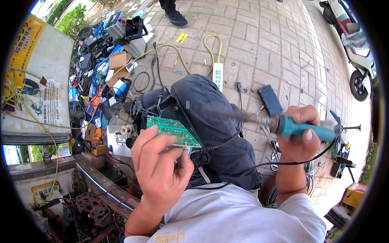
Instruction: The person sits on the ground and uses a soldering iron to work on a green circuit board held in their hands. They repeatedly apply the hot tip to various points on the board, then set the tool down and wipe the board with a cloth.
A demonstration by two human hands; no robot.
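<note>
My left hand grips a green circuit board by its lower edge, soldered face up. Wires and an open black housing lie just behind the board, over my dark-trousered leg. My right hand is closed around the teal handle of a soldering iron, whose cord trails across my lap. The iron's metal shaft points left toward the board; its far end is smeared by motion, so I cannot make out the tip.
Electronics and boxes are heaped at left, beside a cabinet and wiring below. A power strip, black case and tools lie on the paving. A person's foot is at top, a scooter at right.
</note>
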